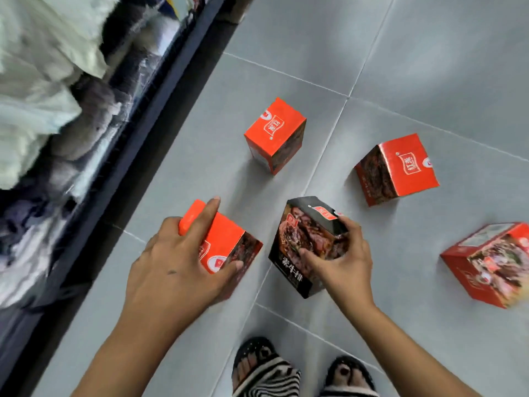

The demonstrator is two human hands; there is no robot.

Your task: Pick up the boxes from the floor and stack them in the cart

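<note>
over the grey floor (429, 67) nothing is being stacked yet, so i am judging the task is only beginning. three red boxes (274, 133) (400, 167) (492, 262) are lying apart, untouched. my left hand (177, 262) is curling around the near red box (226, 239), my right hand (343, 262) is gripping the black box (303, 242).

White characters reading 素牛排 are showing low on the front of the black box (297, 253), just toward 5 o'clock of the middle. A white-edged badge with two characters, seemingly 红派, is facing up on the red box at 3 o'clock (400, 167) and lying upside down on the red box at 12 o'clock (272, 130). Print on the red box at 8 o'clock (226, 239) and the red box at 4 o'clock (486, 265) is coming out too blurred to read.
</note>
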